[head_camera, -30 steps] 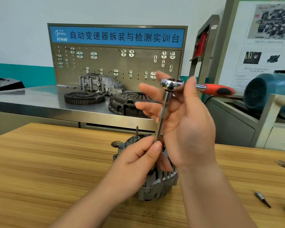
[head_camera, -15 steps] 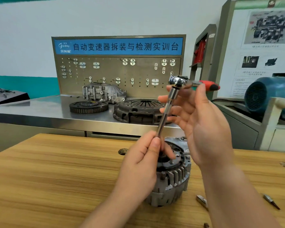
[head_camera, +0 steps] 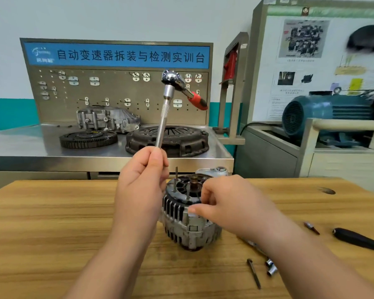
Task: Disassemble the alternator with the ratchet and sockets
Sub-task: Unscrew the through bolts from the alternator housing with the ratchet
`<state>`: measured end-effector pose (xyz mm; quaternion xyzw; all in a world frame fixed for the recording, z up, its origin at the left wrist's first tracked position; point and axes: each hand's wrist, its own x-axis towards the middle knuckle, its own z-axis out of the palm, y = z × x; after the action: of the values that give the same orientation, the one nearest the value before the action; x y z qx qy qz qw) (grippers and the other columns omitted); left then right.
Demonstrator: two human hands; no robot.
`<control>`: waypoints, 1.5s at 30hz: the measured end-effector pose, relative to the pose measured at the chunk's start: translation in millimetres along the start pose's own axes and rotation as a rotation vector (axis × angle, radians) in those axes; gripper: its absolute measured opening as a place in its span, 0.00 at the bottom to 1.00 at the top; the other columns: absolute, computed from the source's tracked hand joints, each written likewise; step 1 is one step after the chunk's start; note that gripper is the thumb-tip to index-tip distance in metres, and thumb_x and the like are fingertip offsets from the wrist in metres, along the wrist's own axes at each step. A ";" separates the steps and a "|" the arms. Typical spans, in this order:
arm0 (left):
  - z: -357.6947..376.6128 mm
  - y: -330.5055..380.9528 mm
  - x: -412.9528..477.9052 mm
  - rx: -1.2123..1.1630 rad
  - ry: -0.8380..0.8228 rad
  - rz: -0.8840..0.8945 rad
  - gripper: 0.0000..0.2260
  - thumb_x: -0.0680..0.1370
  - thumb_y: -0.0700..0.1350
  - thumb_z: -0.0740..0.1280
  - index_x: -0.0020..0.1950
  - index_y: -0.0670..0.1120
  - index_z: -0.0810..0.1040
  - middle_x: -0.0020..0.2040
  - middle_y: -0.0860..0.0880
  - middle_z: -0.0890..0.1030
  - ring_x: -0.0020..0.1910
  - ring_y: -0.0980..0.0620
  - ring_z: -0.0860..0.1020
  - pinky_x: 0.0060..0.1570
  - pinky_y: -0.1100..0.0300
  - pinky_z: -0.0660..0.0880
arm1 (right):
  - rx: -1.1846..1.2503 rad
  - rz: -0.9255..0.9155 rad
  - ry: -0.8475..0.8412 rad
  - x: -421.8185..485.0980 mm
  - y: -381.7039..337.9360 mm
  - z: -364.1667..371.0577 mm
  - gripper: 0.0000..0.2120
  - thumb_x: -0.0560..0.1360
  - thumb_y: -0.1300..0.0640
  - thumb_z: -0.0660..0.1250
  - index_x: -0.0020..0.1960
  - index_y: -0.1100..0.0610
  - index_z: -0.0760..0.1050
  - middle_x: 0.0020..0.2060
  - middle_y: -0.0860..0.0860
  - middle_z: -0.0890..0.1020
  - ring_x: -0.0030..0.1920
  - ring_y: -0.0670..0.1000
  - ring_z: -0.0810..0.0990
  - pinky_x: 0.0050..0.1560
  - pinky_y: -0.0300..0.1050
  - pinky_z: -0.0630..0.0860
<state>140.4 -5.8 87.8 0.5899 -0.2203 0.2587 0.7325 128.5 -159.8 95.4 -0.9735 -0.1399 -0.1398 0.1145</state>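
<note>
Right hand point(head_camera: 229, 203) has dropped from the ratchet point(head_camera: 173, 79), now pinching the heavy, rigid alternator point(head_camera: 181, 221); left hand point(head_camera: 143, 180) grips the extension bar point(head_camera: 163, 117).

I read white characters, 自动变速器拆装与检测实训台, on the blue banner point(head_camera: 117, 56) topping the pegboard point(head_camera: 117, 98). A small logo sat at its left end, illegible. The wall poster's point(head_camera: 304, 67) print was too small for me.

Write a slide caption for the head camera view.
Left hand lifts ratchet while right hand steadies alternator.
</note>
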 end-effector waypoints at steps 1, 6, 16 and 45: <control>0.0 0.5 -0.7 -0.009 0.008 -0.015 0.21 0.83 0.43 0.56 0.30 0.52 0.73 0.24 0.57 0.64 0.22 0.61 0.59 0.21 0.72 0.57 | -0.029 0.005 0.026 -0.6 -2.1 1.7 0.16 0.73 0.37 0.66 0.40 0.49 0.73 0.34 0.45 0.78 0.36 0.44 0.76 0.31 0.40 0.70; -1.6 4.6 -3.5 -0.027 0.023 -0.018 0.21 0.82 0.43 0.56 0.30 0.52 0.73 0.23 0.57 0.64 0.21 0.61 0.60 0.20 0.72 0.57 | -0.114 0.020 -0.001 -0.7 -7.7 12.6 0.15 0.77 0.40 0.63 0.41 0.51 0.71 0.35 0.47 0.77 0.39 0.49 0.76 0.35 0.44 0.72; -3.9 5.8 -2.7 -0.165 0.012 -0.130 0.18 0.79 0.49 0.58 0.29 0.52 0.73 0.22 0.57 0.63 0.19 0.61 0.58 0.18 0.70 0.56 | 0.281 0.027 0.239 0.5 20.3 -29.9 0.06 0.76 0.52 0.68 0.40 0.48 0.78 0.33 0.43 0.80 0.35 0.41 0.79 0.34 0.34 0.74; -5.0 1.9 -0.1 -0.255 0.005 -0.284 0.12 0.70 0.49 0.62 0.27 0.50 0.67 0.21 0.55 0.59 0.18 0.57 0.54 0.17 0.69 0.53 | 0.468 0.361 0.196 -5.3 100.8 51.3 0.11 0.79 0.55 0.63 0.60 0.47 0.75 0.47 0.42 0.78 0.44 0.44 0.78 0.42 0.40 0.75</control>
<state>139.2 -0.7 88.1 0.5170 -0.1638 0.1241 0.8310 166.6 -241.8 27.4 -0.9118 0.0187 -0.1747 0.3712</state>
